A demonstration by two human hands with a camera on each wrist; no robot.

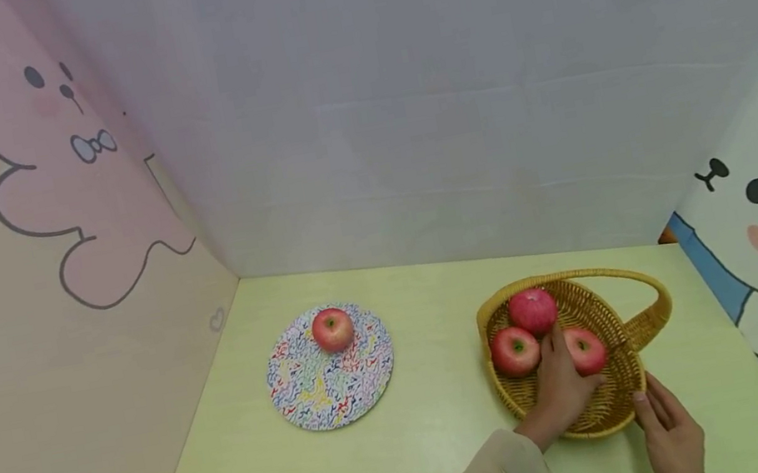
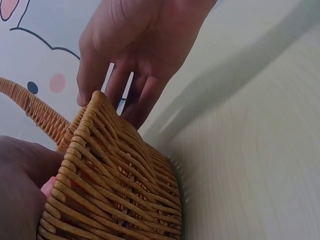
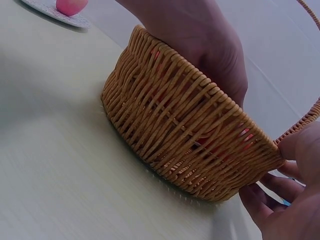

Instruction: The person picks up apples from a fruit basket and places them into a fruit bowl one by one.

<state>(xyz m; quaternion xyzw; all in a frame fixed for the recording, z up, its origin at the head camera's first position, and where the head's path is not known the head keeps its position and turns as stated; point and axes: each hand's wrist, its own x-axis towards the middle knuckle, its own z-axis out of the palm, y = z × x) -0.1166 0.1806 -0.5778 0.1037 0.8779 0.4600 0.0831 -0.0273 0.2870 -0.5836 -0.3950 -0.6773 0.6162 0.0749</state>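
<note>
A wicker basket with an arched handle contains three red apples. My left hand reaches inside, its fingers and thumb around the near side of the right apple; part of the grip is hidden. Beside those fingers lie the left apple and the back apple. At the basket's near right rim, my right hand pinches the edge, thumb on the rim and fingers outside. The right wrist view shows this hold on the basket closely, with my left hand dipping over the far rim.
Left of the basket, a round patterned plate bears one apple. Both stand on a pale yellow table. A white wall closes the back, and cartoon-printed panels flank both sides.
</note>
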